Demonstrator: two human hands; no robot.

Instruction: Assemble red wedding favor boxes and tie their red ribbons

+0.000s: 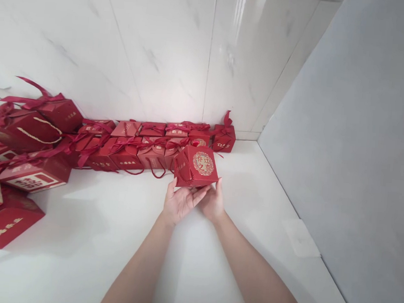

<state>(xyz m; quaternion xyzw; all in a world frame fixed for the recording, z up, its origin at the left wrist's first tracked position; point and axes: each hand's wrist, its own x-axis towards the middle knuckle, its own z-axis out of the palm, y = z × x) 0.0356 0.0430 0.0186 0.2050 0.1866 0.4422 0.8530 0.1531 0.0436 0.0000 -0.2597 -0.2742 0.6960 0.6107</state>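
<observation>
A red gift box (196, 166) with a round gold emblem and a cord handle rests between both palms, held from below at its near side. My left hand (182, 203) lies under its left front corner, palm up, with the thumb against the side. Beneath the right front corner, my right hand (213, 202) cups it, thumb raised along the edge. The fingers of the two hands meet under the box, which partly hides them. Directly behind it stand two rows of similar red boxes (127, 156) tied with ribbons.
More red boxes, some larger, are piled at the left (8, 222). One box (224, 138) ends the back row near the corner. White marbled tiles (161, 49) rise behind, and a grey panel (366, 137) bounds the right. A flat white piece (302, 238) lies beside that panel.
</observation>
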